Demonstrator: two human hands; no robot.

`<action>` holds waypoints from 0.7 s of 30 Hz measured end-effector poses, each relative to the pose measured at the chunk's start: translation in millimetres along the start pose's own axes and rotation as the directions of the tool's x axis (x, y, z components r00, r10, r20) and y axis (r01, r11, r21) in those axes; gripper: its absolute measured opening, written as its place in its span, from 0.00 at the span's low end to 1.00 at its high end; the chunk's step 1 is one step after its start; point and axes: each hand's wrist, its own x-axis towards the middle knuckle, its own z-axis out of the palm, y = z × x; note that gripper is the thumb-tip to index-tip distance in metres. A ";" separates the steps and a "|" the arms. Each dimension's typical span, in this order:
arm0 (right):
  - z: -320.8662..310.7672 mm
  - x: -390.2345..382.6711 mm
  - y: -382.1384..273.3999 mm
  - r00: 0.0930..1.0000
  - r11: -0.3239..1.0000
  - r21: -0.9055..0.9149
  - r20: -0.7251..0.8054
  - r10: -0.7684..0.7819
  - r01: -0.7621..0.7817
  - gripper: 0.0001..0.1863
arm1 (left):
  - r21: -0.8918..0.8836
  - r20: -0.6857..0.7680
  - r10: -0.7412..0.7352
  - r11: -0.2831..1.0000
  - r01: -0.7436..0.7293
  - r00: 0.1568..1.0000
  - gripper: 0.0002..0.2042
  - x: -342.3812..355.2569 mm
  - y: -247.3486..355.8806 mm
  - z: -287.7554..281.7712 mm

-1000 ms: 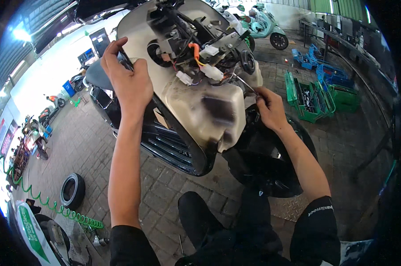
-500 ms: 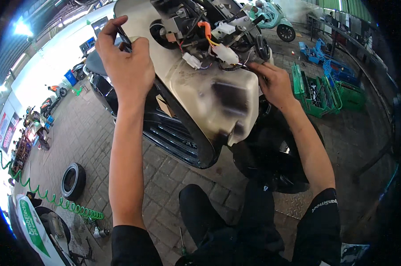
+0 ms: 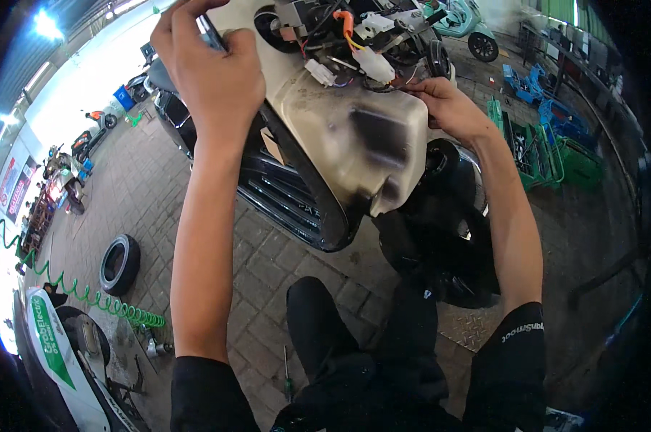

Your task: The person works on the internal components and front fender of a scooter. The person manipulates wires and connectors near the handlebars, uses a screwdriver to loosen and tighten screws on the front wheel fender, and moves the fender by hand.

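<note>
The left grip (image 3: 214,85) is closed on a dark strip (image 3: 212,32) at the edge of the beige scooter panel (image 3: 311,137), which spreads between both grips. The right grip (image 3: 454,109) has its fingertips at thin wires (image 3: 394,88); whether it holds one cannot be told. Just left of it sits a white connector (image 3: 374,65); farther right stands a green toolbox (image 3: 536,153).

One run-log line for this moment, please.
Left hand: holds slim dark piece | Right hand: at wiring beside white connector | Rest: tyre, blue bin
</note>
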 end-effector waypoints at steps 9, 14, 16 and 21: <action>9.7 9.2 44.1 0.991 0.905 0.424 -0.130 0.023 0.035 0.14 | -0.305 0.360 -0.282 0.865 0.398 0.889 0.33 -80.9 139.2 16.1; 7.7 6.3 28.6 0.979 0.974 0.216 -0.202 -0.025 0.069 0.13 | -0.259 0.417 -0.322 0.854 0.451 0.850 0.35 -90.3 152.2 19.2; 11.7 12.3 41.5 0.967 0.965 0.230 -0.246 -0.067 0.125 0.12 | -0.396 0.287 -0.521 0.699 0.595 0.804 0.35 -82.1 141.9 31.4; 8.9 -0.5 25.9 0.983 0.833 0.553 -0.144 0.117 -0.018 0.14 | -0.456 0.244 -0.873 0.280 0.844 0.422 0.34 -33.2 105.3 70.9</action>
